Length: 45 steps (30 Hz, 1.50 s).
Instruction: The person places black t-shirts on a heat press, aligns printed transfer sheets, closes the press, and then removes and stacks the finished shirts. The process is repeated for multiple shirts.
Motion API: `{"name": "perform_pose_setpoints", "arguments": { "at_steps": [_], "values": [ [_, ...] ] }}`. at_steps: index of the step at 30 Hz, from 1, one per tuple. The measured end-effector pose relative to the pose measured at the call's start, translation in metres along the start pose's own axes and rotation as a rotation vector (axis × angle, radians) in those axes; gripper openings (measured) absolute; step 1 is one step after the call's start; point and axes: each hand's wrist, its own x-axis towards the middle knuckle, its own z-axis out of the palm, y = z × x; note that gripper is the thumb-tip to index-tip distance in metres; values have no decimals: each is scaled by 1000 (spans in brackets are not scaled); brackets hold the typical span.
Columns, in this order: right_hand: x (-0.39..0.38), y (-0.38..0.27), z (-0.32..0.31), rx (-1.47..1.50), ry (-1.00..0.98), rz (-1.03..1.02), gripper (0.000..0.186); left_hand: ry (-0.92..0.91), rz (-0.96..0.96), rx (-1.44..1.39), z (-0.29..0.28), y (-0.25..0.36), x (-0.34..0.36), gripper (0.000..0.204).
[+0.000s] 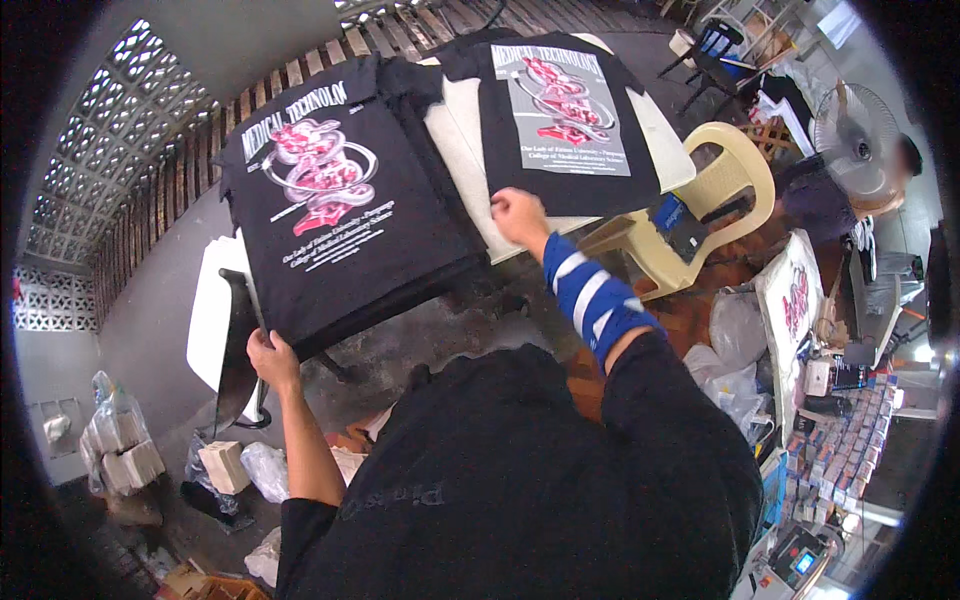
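A pile of black T-shirts (345,275) lies at the left on white tables, the top one printed with a pink-and-white coiled figure and white lettering. At the pile's lower left corner, my left hand (272,362) is closed on the shirt hem. To the right, another black T-shirt (640,185) with a similar print on a grey panel is spread flat. My right hand (520,218) has its fingers curled by that shirt's lower left edge, over the gap between the two. What it holds, if anything, is hidden. A blue-and-white striped cloth (590,300) wraps my right forearm.
A cream plastic chair (735,180) bearing a dark blue package stands close at right, with a standing fan (858,145) beyond. A printed white panel (790,320) leans farther right. Plastic-wrapped bundles (125,450) lie at lower left. A white table edge (208,315) juts out left.
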Motion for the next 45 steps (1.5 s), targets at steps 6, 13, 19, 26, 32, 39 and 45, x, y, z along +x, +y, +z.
{"name": "perform_pose_setpoints", "arguments": {
  "at_steps": [6, 13, 19, 26, 32, 39, 45],
  "values": [
    [97, 99, -63, -638, -187, -478, 33, -269, 571, -274, 70, 237, -31, 30],
    [135, 135, -65, -431, -263, -622, 43, -656, 809, -275, 222, 447, -79, 51],
    [152, 155, -66, 243, -135, 6, 24, -710, 749, 96, 276, 476, -101, 73],
    [206, 203, -95, 299, -74, 128, 23, -763, 730, 167, 261, 468, -119, 77],
    [325, 274, -127, 168, -198, 64, 23, -846, 644, 245, 238, 458, -147, 76],
    [454, 319, -161, -58, -80, 15, 20, -878, 614, 236, 230, 457, -152, 77],
    [525, 344, -212, -221, 66, 103, 21, -899, 589, 237, 229, 457, -151, 78]
  ]
}}
